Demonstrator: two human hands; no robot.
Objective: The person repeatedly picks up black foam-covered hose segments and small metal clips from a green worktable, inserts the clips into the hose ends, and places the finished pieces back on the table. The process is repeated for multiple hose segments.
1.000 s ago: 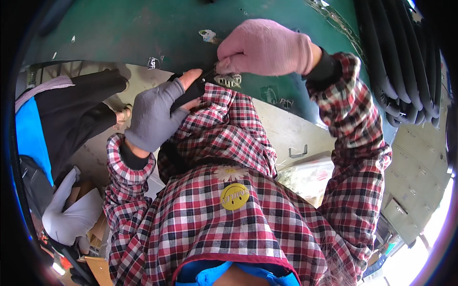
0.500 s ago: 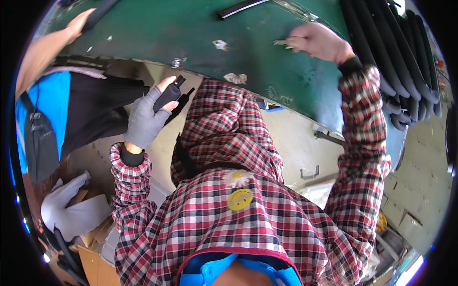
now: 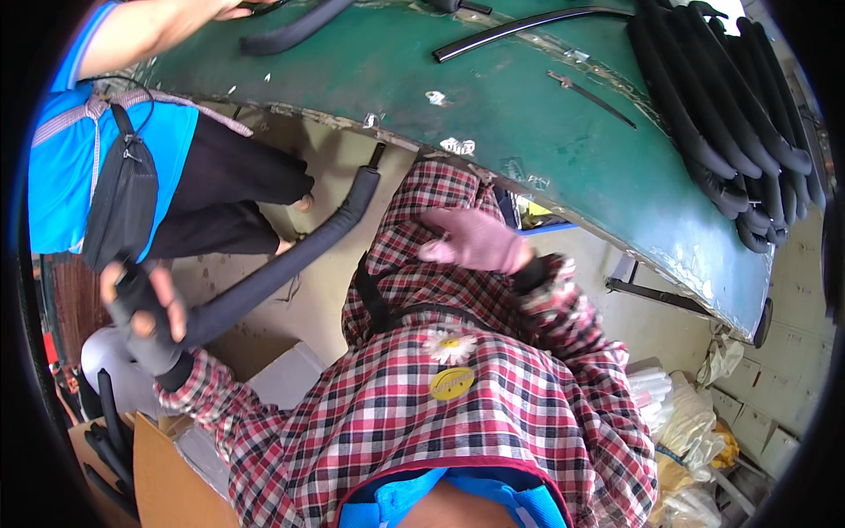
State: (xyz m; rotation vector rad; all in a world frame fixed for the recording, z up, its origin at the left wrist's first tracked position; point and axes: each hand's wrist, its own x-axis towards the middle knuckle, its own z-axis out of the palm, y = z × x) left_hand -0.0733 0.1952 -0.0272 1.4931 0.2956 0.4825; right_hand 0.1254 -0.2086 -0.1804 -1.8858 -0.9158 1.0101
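A bent black foam-covered tube point(image 3: 308, 255) slants across the left side, a narrow bare black end sticking out at its upper tip. My left hand point(image 3: 150, 321), in a grey glove with bare fingertips, is wrapped round its lower end; motion blurs it. In front of my checked apron, my right hand point(image 3: 480, 242) in a pink glove holds nothing, its fingers apart and pointing left. On the green table point(image 3: 343, 84) beyond lies a slim dark tool point(image 3: 594, 99) with a metal-looking end.
Black foam-covered tubes point(image 3: 704, 97) are heaped on the table's right end. A glossy black curved strip point(image 3: 519, 29) lies at the back. At left stands a co-worker in a blue shirt point(image 3: 66, 189). A cardboard box point(image 3: 176, 475) sits lower left, plastic bags point(image 3: 691, 440) lower right.
My left hand has swung down and left with the foam-covered tube, which now shows at length. My right hand has come back from the table, and the slim tool lies there.
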